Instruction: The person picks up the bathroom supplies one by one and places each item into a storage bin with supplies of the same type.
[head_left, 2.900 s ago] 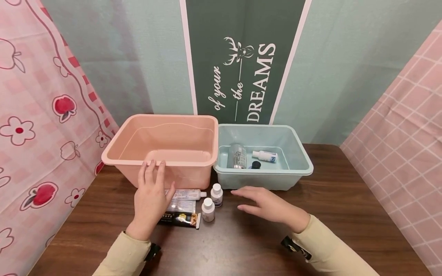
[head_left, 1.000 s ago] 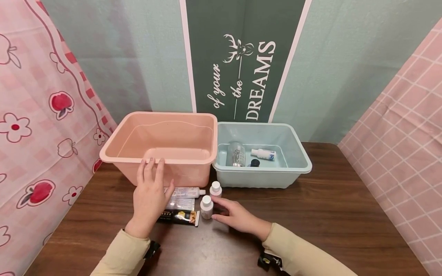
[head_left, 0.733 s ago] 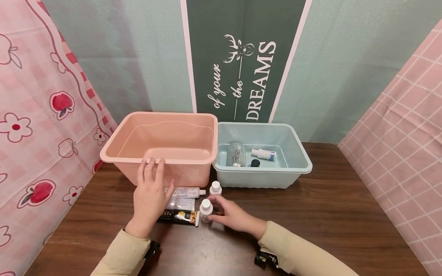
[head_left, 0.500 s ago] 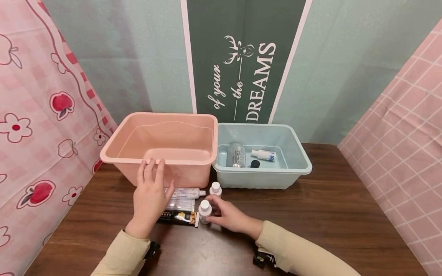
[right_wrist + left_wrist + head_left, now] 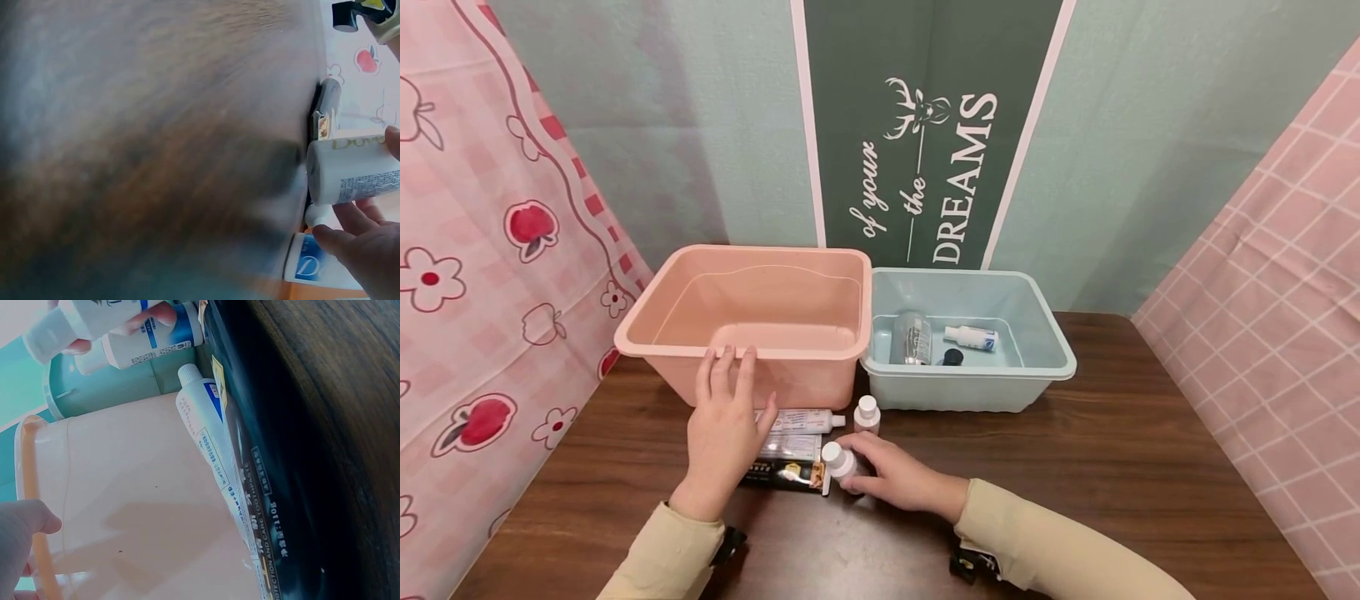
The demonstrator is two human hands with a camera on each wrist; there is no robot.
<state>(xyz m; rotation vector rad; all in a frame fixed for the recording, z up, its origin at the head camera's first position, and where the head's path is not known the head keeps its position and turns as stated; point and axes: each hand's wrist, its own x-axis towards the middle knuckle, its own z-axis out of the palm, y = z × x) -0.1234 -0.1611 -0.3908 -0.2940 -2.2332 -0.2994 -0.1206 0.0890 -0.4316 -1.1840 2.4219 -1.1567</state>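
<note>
My left hand [image 5: 722, 437] rests on the front rim of the pink bin [image 5: 812, 379], its fingers stretched over the edge. Below its thumb lie a white tube [image 5: 805, 421], a clear-and-silver packet [image 5: 793, 447] and a black tube [image 5: 782, 475]. With thumb and fingers, my right hand [image 5: 898, 475] holds a small white bottle [image 5: 842, 462], tilted with its cap to the left. The right wrist view shows gold lettering on that bottle [image 5: 356, 169]. A second white bottle [image 5: 867, 414] stands upright just behind, partly hidden by the right hand.
A light blue bin [image 5: 962, 392] adjoins the pink one on the right. In it lie a clear bottle [image 5: 913, 337], a white bottle with a blue label [image 5: 972, 337] and a black-capped item [image 5: 952, 357]. Patterned cloths hang around the wooden table [image 5: 1112, 467].
My right hand has moved left from in front of the blue bin to the nearer white bottle and taken hold of it. The bottle has tipped leftward. My left hand keeps its place.
</note>
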